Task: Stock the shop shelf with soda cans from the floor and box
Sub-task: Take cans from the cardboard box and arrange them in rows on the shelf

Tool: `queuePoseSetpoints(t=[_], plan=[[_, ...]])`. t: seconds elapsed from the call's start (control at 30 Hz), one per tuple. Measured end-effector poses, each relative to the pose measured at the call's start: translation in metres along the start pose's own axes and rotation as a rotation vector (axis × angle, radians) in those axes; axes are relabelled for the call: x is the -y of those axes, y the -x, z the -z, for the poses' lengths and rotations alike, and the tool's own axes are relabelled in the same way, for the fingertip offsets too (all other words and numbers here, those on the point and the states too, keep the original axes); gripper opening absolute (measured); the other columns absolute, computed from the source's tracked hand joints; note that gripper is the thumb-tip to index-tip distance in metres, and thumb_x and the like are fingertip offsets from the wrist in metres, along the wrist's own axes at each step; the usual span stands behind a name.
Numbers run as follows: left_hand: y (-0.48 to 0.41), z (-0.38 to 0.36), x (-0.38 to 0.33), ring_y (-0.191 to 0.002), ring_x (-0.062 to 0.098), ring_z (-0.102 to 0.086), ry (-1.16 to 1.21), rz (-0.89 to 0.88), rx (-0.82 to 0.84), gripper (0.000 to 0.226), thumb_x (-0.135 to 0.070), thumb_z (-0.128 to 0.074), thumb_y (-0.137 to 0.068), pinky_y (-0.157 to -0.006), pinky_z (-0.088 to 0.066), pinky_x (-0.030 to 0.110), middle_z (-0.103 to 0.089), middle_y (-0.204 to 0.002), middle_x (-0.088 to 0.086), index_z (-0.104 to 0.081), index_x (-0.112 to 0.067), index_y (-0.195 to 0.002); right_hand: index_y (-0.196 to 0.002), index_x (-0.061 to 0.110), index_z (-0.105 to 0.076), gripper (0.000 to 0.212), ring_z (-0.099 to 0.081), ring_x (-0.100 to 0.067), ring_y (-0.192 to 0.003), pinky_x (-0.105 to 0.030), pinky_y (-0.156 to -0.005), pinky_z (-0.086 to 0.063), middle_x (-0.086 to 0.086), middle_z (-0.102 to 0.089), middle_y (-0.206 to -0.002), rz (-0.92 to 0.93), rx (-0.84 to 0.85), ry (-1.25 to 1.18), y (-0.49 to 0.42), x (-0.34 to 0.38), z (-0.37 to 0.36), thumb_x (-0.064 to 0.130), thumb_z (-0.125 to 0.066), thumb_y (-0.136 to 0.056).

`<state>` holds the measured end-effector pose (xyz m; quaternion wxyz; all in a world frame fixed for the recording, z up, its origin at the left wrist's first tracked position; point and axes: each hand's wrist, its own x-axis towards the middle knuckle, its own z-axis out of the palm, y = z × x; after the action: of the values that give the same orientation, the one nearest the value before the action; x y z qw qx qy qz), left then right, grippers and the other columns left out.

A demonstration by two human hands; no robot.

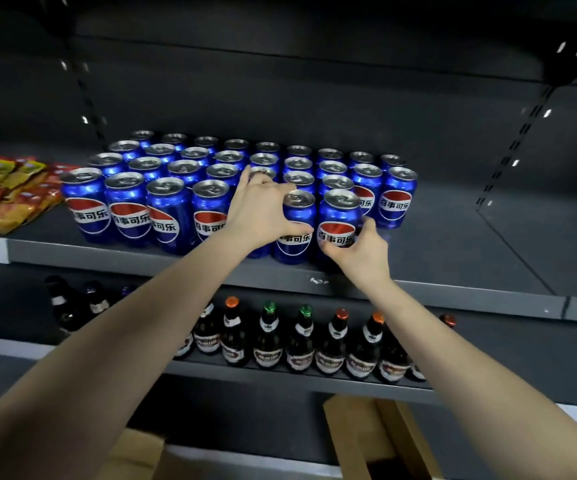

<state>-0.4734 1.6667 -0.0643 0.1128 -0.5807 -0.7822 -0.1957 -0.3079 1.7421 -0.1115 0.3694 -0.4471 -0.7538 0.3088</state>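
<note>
Several rows of blue soda cans [126,206] stand on the grey middle shelf [453,258]. My left hand [263,209] is wrapped around a blue can [295,233] in the front row, with another can partly hidden behind the hand. My right hand [359,251] grips the neighbouring front can [337,220] from its lower right side. Both cans stand upright on the shelf near its front edge. A cardboard box [377,438] sits open at the bottom, its inside hidden.
Red and yellow snack packets [6,192] lie on the shelf's left end. Dark glass bottles [301,341] with coloured caps line the lower shelf. The right part of the middle shelf is bare. Another shelf overhangs above.
</note>
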Motion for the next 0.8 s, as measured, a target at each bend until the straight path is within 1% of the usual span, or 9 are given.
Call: queuePoseSetpoints(t=[0.07, 0.17, 0.2, 0.33, 0.43, 0.57, 0.63, 0.73, 0.8], plan=[[0.000, -0.002, 0.001, -0.131, 0.020, -0.036, -0.016, -0.016, 0.010, 0.086, -0.071, -0.062, -0.068, -0.118, -0.005, 0.039, -0.057, -0.128, 0.004, -0.045, -0.024, -0.138, -0.125, 0.007, -0.041, 0.070, -0.059, -0.021, -0.110, -0.024, -0.085, -0.044, -0.008, -0.060, -0.122, -0.007, 0.004, -0.006, 0.001, -0.003, -0.004, 0.029, -0.079, -0.070], [-0.001, -0.002, 0.003, -0.132, 0.020, -0.035, -0.020, -0.022, 0.033, 0.085, -0.070, -0.061, -0.070, -0.111, -0.023, 0.037, -0.054, -0.135, 0.001, -0.042, -0.025, -0.140, -0.128, 0.006, -0.040, 0.071, -0.059, -0.021, -0.111, -0.021, -0.085, -0.043, -0.008, -0.059, -0.124, 0.015, 0.006, -0.018, 0.001, -0.006, -0.006, 0.028, -0.079, -0.072], [-0.001, -0.002, 0.002, -0.132, 0.020, -0.035, -0.038, -0.029, 0.040, 0.086, -0.070, -0.060, -0.071, -0.111, -0.024, 0.038, -0.052, -0.137, 0.000, -0.040, -0.024, -0.141, -0.129, 0.006, -0.039, 0.072, -0.058, -0.021, -0.112, -0.020, -0.085, -0.042, -0.008, -0.059, -0.125, 0.025, 0.013, -0.010, 0.002, -0.006, -0.005, 0.029, -0.078, -0.073], [-0.003, 0.006, -0.002, -0.130, 0.021, -0.041, -0.027, -0.049, -0.044, 0.093, -0.077, -0.054, -0.068, -0.119, 0.000, 0.045, -0.056, -0.133, 0.001, -0.039, -0.023, -0.142, -0.134, 0.011, -0.040, 0.075, -0.055, -0.007, -0.108, -0.014, -0.083, -0.040, 0.005, -0.057, -0.122, 0.037, 0.048, -0.041, 0.003, -0.006, 0.003, 0.031, -0.079, -0.073], [-0.018, 0.019, -0.014, -0.129, 0.020, -0.043, 0.048, -0.056, -0.111, 0.090, -0.076, -0.053, -0.070, -0.119, 0.000, 0.045, -0.057, -0.132, 0.000, -0.041, -0.023, -0.141, -0.138, 0.016, -0.039, 0.078, -0.052, -0.008, -0.115, -0.017, -0.088, -0.040, 0.008, -0.053, -0.129, 0.037, -0.025, -0.096, -0.002, -0.004, 0.017, 0.041, -0.075, -0.074], [-0.047, 0.028, -0.037, -0.129, 0.020, -0.043, 0.122, -0.091, -0.137, 0.077, -0.070, -0.054, -0.075, -0.119, -0.003, 0.044, -0.056, -0.134, -0.001, -0.048, -0.025, -0.137, -0.136, 0.019, -0.042, 0.061, -0.055, -0.014, -0.114, -0.017, -0.091, -0.041, 0.003, -0.056, -0.129, 0.026, -0.109, -0.138, -0.020, -0.006, 0.049, 0.042, -0.064, -0.084], [-0.060, 0.025, -0.049, -0.128, 0.020, -0.044, 0.140, -0.106, -0.133, 0.070, -0.067, -0.055, -0.078, -0.118, -0.004, 0.043, -0.056, -0.134, 0.000, -0.050, -0.025, -0.135, -0.134, 0.018, -0.044, 0.054, -0.056, -0.015, -0.114, -0.023, -0.094, -0.043, 0.002, -0.058, -0.127, 0.042, -0.154, -0.139, -0.031, -0.009, 0.067, 0.039, -0.060, -0.087], [-0.077, 0.018, -0.065, -0.126, 0.020, -0.048, 0.169, -0.133, -0.119, 0.061, -0.060, -0.058, -0.081, -0.117, -0.013, 0.042, -0.057, -0.134, 0.000, -0.054, -0.026, -0.131, -0.135, 0.015, -0.043, 0.049, -0.055, -0.015, -0.113, -0.018, -0.090, -0.040, 0.000, -0.057, -0.127, 0.049, -0.190, -0.116, -0.050, -0.017, 0.089, 0.029, -0.058, -0.090], [-0.087, 0.011, -0.073, -0.122, 0.023, -0.051, 0.219, -0.119, -0.081, 0.054, -0.054, -0.059, -0.084, -0.111, -0.029, 0.039, -0.058, -0.132, 0.001, -0.056, -0.025, -0.129, -0.137, 0.013, -0.040, 0.052, -0.054, -0.018, -0.117, -0.025, -0.096, -0.041, -0.004, -0.055, -0.131, 0.041, -0.194, -0.074, -0.062, -0.023, 0.099, 0.025, -0.058, -0.089]])
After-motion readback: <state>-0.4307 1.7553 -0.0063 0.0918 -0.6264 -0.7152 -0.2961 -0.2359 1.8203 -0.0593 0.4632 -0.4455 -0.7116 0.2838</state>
